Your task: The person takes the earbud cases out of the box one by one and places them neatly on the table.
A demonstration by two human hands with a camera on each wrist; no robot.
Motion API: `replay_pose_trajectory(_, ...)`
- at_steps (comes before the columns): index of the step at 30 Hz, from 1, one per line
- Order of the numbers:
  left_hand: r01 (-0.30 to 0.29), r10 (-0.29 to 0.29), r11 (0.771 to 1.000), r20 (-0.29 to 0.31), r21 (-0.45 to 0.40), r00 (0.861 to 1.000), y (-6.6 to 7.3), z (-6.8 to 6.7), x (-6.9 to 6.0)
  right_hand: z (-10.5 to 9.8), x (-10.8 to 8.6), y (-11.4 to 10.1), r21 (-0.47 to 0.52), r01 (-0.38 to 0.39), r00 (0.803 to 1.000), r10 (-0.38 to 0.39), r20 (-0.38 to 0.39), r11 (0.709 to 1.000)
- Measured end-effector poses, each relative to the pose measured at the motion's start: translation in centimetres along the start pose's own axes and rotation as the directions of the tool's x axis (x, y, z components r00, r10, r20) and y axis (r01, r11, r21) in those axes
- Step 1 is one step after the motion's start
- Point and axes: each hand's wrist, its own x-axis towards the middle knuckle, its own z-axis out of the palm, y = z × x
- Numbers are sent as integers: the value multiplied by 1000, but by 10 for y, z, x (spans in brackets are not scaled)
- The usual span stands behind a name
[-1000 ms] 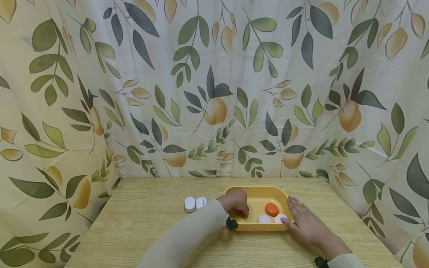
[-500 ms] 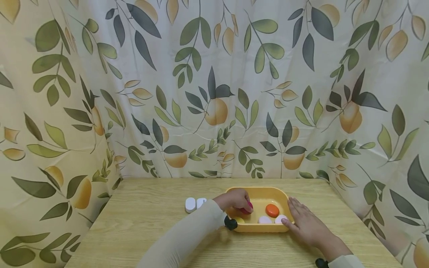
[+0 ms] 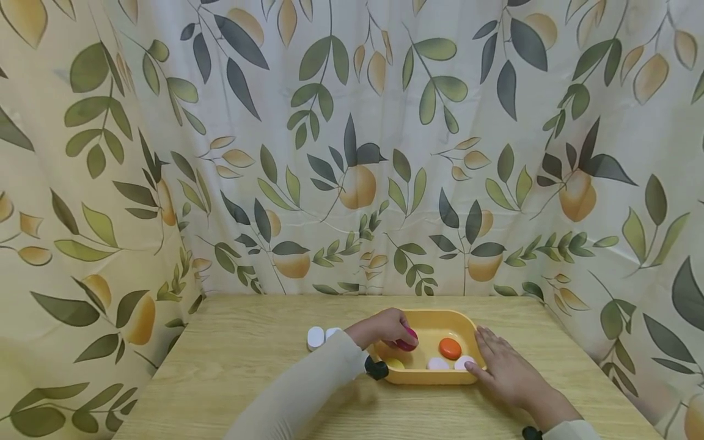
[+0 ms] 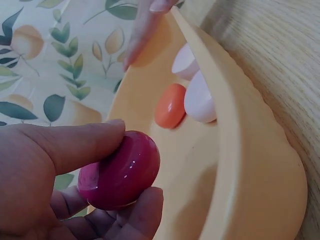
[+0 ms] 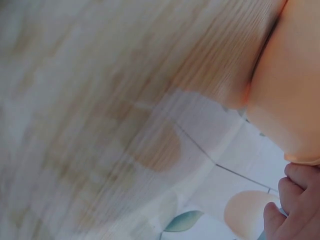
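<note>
My left hand (image 3: 387,327) pinches a glossy magenta rounded oval piece (image 4: 122,172) between thumb and fingers, over the left part of a yellow tray (image 3: 431,377). A thin pale line shows along the piece's lower edge in the left wrist view. Inside the tray lie an orange oval piece (image 3: 450,348), two pale pink ones (image 4: 201,99) and a yellow one (image 3: 393,363), partly hidden by the left wrist. My right hand (image 3: 511,373) rests with fairly straight fingers against the tray's right rim, thumb at the front corner.
Left of the tray, behind my left forearm, stand two small white rounded objects (image 3: 316,338), the right one partly covered by the sleeve. The wooden table (image 3: 247,342) ends at a leaf-and-fruit patterned curtain (image 3: 357,214) at the back and sides.
The left hand has lifted the magenta piece slightly off the left part of the tray, bringing it into clearer sight. The right hand stays at the rim. The head view has shifted slightly.
</note>
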Motion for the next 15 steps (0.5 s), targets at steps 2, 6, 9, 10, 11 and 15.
replay_pose_trajectory(2,-7,7,999,2,-40,1000,-1,-1,0,0,0,0,2,-1,1000,1,1,1000)
replay_pose_trajectory(6,-28,29,994,5,-107,1000,-5,-2,-1,-1,-1,-1,7,-5,1000,5,5,1000)
replay_pose_trajectory(9,-48,51,988,16,-150,999,-7,-5,-2,-1,-1,-2,10,-9,1000,8,7,1000)
replay_pose_trajectory(10,-52,56,985,20,-162,998,-8,-6,-3,-1,-1,-2,9,-9,1000,9,7,1000)
replay_pose_trajectory(11,-56,61,983,24,-175,998,-8,-7,-3,-2,-1,-2,9,-9,1000,9,7,1000)
replay_pose_trajectory(15,-63,74,976,43,-211,996,-11,-11,-3,-3,-1,-2,-1,-3,1000,3,2,1000)
